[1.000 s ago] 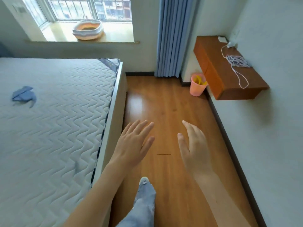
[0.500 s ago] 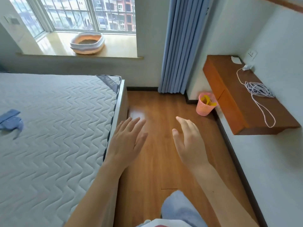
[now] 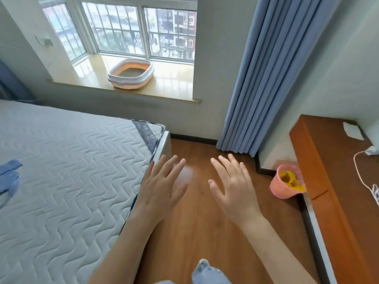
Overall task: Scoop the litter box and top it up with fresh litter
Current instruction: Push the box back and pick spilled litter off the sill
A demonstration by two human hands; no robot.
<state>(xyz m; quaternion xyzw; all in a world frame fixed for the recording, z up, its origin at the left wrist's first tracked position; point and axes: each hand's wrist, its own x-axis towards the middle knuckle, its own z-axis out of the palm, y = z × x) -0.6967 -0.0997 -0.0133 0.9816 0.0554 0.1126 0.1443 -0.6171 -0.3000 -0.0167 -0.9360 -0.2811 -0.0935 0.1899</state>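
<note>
Sitting on the glossy sill, an oval litter box (image 3: 130, 74) holds grainy litter.

The litter box (image 3: 130, 73) sits on the window sill (image 3: 174, 87), near its front edge. A blue cloth (image 3: 9, 177) lies on the bed (image 3: 67, 181). A pink basket (image 3: 286, 184) stands on the wood floor (image 3: 205, 232) beside the brown shelf (image 3: 338, 181).

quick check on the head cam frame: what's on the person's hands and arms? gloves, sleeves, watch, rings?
Nothing worn on either. The left hand and right hand are bare: no gloves, and no rings that show. Both forearms are bare to the bottom edge of the frame, with no sleeve, cuff, watch or band in view. Only light blue trousers show low in the frame.
</note>
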